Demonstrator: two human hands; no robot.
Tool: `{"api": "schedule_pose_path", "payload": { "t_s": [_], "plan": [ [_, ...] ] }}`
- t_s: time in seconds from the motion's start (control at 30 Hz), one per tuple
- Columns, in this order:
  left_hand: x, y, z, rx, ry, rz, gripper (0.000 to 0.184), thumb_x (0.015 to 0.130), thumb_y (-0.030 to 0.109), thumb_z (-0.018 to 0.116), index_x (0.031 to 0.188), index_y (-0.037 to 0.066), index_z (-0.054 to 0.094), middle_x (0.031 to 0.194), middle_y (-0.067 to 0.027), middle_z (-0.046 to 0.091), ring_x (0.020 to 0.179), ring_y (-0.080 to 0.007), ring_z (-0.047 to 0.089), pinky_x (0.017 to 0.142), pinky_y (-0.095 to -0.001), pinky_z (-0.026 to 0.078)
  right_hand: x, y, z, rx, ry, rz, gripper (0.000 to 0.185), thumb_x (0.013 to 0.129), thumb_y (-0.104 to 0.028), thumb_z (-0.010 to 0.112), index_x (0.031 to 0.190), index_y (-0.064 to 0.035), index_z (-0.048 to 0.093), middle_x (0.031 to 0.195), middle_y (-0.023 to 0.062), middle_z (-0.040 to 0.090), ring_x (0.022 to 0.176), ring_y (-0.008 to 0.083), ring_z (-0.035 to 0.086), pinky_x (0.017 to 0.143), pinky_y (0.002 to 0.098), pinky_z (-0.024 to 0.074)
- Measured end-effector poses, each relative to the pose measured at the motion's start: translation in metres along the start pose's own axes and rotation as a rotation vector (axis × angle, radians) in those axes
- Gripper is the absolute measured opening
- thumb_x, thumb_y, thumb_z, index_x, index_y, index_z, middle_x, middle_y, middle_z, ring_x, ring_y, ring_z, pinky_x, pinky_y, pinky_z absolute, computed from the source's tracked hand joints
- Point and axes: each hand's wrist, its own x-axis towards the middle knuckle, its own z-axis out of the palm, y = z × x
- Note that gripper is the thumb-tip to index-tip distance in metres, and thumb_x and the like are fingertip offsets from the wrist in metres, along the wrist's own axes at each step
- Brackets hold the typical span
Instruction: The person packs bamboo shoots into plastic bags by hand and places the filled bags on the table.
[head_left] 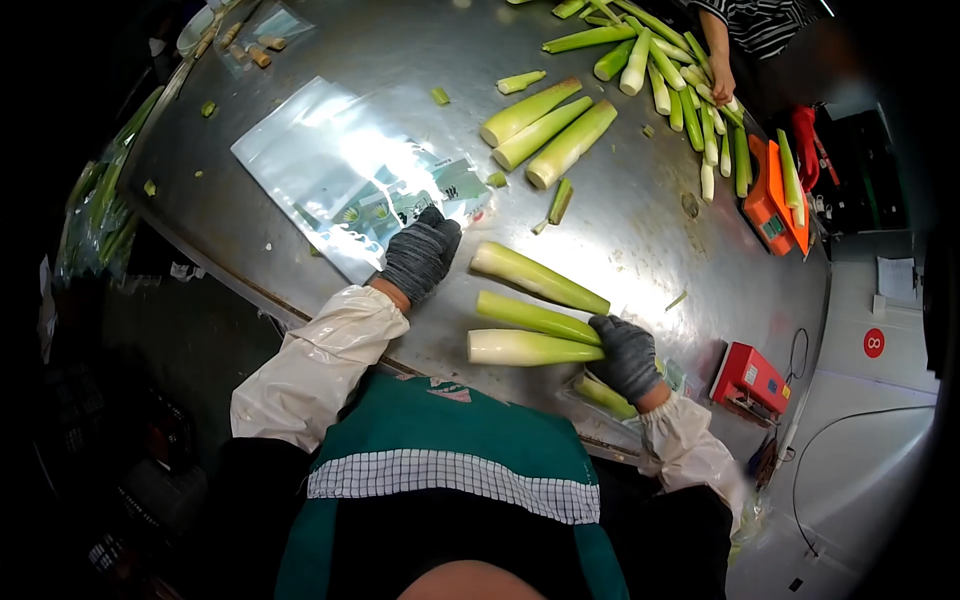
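Note:
My left hand, in a dark grey knit glove, is closed at the near edge of a stack of clear printed plastic bags, its fingers pinching the top bag. My right hand, gloved alike, closes over the narrow ends of peeled water bamboo shoots. Two of these, a thin green shoot and a paler shoot, run into its fingers. A third shoot lies just above with its tip against the hand. Below my right wrist is a bagged shoot, partly hidden.
Three larger shoots lie farther back on the metal table. A heap of shoots is at the back right, with another person's hand in it. An orange scale and a red device stand at right.

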Motion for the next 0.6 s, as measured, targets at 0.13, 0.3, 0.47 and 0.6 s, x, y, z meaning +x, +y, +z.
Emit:
{"api": "schedule_pose_path", "payload": {
  "t_s": [0.13,0.3,0.47,0.6],
  "plan": [
    [-0.001,-0.003,0.017,0.024,-0.094,0.019,0.008,0.074,0.012,0.048,0.077,0.007,0.054,0.079,-0.0165,0.053,0.065,-0.032,0.056,0.052,-0.0413,0.046,0.005,-0.017,-0.013,0.236,-0.138,0.198,0.048,0.059,-0.022,0.064,0.104,-0.0091,0.051,0.083,0.0133,0.06,0.076,0.0287,0.059,0.067,0.0364,0.0473],
    [-0.007,-0.004,0.012,-0.168,0.026,-0.004,0.011,0.072,0.01,0.05,0.082,0.009,0.055,0.084,-0.0155,0.052,0.072,-0.0333,0.054,0.061,-0.0416,0.046,0.042,-0.022,-0.008,0.194,-0.35,0.218,0.065,0.057,-0.029,0.063,0.116,-0.0075,0.047,0.085,0.0186,0.06,0.079,0.0316,0.059,0.072,0.0376,0.0467],
    [-0.01,-0.012,-0.006,-0.167,-0.041,-0.047,0.014,0.071,0.008,0.051,0.084,0.008,0.055,0.085,-0.0153,0.051,0.074,-0.0334,0.054,0.062,-0.0418,0.045,0.057,-0.025,-0.019,0.139,-0.45,0.237,0.07,0.057,-0.03,0.064,0.119,-0.0052,0.044,0.087,0.0194,0.06,0.081,0.0311,0.058,0.074,0.0365,0.0463],
    [-0.015,0.007,-0.019,-0.14,0.062,-0.007,0.017,0.073,0.011,0.05,0.089,0.008,0.054,0.084,-0.015,0.052,0.065,-0.0325,0.055,0.056,-0.041,0.046,0.057,-0.025,-0.02,0.13,-0.457,0.24,0.074,0.058,-0.032,0.065,0.12,-0.0005,0.041,0.088,0.0205,0.06,0.083,0.031,0.058,0.075,0.0352,0.0463]
  ]
}}
